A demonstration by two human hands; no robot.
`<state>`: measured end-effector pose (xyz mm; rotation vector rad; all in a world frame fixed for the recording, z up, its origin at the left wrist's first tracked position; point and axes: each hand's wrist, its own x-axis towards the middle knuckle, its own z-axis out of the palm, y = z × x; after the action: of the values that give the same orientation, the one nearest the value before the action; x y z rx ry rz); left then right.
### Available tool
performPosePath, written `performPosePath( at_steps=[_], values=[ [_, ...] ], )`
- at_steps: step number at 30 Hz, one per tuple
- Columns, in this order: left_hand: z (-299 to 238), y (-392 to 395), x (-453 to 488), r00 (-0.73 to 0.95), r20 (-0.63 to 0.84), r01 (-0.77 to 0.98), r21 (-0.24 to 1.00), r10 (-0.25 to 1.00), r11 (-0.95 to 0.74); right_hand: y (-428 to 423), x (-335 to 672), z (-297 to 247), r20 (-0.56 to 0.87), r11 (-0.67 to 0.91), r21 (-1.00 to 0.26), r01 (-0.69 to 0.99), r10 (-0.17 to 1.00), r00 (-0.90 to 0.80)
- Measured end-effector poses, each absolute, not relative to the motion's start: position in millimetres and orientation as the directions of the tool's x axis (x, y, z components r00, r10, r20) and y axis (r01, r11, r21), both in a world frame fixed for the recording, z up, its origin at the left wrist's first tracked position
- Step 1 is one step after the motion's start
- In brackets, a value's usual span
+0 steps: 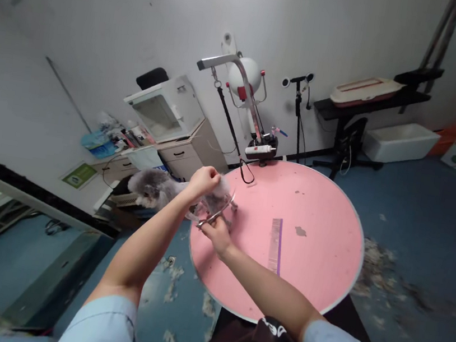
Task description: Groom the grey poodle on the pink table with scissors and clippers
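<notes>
The fingers of the left hand [204, 181] are curled together into a fist, clamped on part of a small grey dog [153, 187]; which part is gripped cannot be told, since the fur there is blurred, though it may be the rear end. The fingers of the right hand [216, 233] are closed around the handles of a pair of scissors [215, 214], whose curved blades are held up just under the left fist and against the dog's pale fur. The two hands are kept just beside each other, the left above the right.

The dog is placed at the left edge of a round pink table [313, 228], with its head turned away from the table, out over the rim. A purple comb [275, 244] is laid flat on the tabletop, near the right forearm and apart from the dog. A grooming arm [240, 82] with a hanging black loop is clamped at the far rim. Tufts of clipped hair [376, 265] are scattered over the blue floor to the right of the table, and more are seen below its left edge.
</notes>
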<state>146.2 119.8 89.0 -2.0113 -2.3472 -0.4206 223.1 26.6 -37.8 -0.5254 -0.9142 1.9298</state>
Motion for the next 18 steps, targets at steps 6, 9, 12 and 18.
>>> performPosePath(
  at_steps=[6,9,12,18],
  values=[
    [89,122,143,-0.18,0.193,0.972,0.185,0.965,0.145,36,190,-26,-0.003,-0.383,-0.671,-0.635,0.858,-0.514],
    [89,127,143,-0.19,0.185,0.971,0.18,0.964,0.157,39,188,-29,-0.014,-0.39,-0.638,-0.664,0.868,-0.496],
    [90,132,142,-0.191,0.176,0.97,0.183,0.966,0.158,44,187,-34,0.004,-0.382,-0.647,-0.66,0.863,-0.504],
    [90,147,139,-0.21,0.154,0.962,0.211,0.965,0.175,56,182,-36,0.018,-0.377,-0.647,-0.663,0.862,-0.507]
  ],
)
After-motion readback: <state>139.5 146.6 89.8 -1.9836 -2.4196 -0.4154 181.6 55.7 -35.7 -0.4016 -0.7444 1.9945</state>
